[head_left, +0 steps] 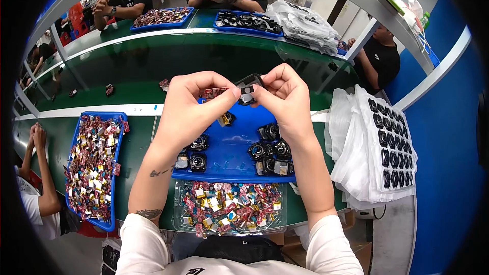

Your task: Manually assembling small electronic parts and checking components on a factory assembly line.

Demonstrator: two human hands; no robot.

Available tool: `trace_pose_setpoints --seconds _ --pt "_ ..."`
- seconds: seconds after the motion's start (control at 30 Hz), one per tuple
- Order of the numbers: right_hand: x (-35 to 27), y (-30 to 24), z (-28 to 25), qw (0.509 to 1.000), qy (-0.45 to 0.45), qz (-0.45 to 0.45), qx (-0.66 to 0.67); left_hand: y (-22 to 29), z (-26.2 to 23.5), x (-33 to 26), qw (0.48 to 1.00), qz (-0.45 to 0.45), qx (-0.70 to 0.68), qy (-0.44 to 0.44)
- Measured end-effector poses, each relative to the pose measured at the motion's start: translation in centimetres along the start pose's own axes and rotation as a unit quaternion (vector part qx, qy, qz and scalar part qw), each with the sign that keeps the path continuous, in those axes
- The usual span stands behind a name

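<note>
Both hands are raised above the blue tray [232, 145] in the middle of the green table [214, 66]. The right hand [286, 99] pinches a small black part [248, 87] between thumb and fingers, its grip clenched on it; a pale square patch shows on the part's face. The left hand [189, 108] has its fingertips closed on a small red-and-silver piece [214, 92] that meets the black part, though the picture is too coarse to say whether the two are joined or only touching.

Below the hands, the blue tray holds several round black parts [270, 153] gathered to its right side and a few more [196, 155] at the left. Nearer the person, just against the tray's front edge, a clear plastic tray [179, 209] is full of small red, silver and yellow pieces. A second blue tray [113, 209] with the same kind of pieces lies well to the left. To the right, a stack of white sheets [351, 158] carries rows of black parts. Other people sit across the table with their own trays.
</note>
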State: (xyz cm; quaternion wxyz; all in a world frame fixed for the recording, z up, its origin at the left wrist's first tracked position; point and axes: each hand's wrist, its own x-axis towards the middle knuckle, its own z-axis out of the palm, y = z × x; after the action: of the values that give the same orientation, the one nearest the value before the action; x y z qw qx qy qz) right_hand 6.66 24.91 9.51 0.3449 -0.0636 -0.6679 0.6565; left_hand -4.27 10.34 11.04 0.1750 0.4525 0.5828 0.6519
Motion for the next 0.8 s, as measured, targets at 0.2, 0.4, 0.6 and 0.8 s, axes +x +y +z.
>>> trace_pose_setpoints --seconds 0.2,0.4,0.6,0.8 --pt "-0.9 -1.0 0.4 0.997 -0.053 -0.046 -0.04 -0.1 1.3 -0.3 0.998 0.007 0.021 0.067" --pt "-1.0 -0.9 0.7 0.997 -0.034 -0.046 -0.046 -0.5 0.8 0.5 0.998 0.004 0.048 0.047" --pt "-1.1 -0.5 1.1 0.995 -0.028 -0.064 -0.072 -0.7 0.9 0.4 0.998 -0.004 0.031 0.062" --pt "-1.3 -0.6 1.2 0.993 -0.018 -0.078 -0.087 -1.0 0.9 0.3 0.997 -0.012 0.019 0.073"
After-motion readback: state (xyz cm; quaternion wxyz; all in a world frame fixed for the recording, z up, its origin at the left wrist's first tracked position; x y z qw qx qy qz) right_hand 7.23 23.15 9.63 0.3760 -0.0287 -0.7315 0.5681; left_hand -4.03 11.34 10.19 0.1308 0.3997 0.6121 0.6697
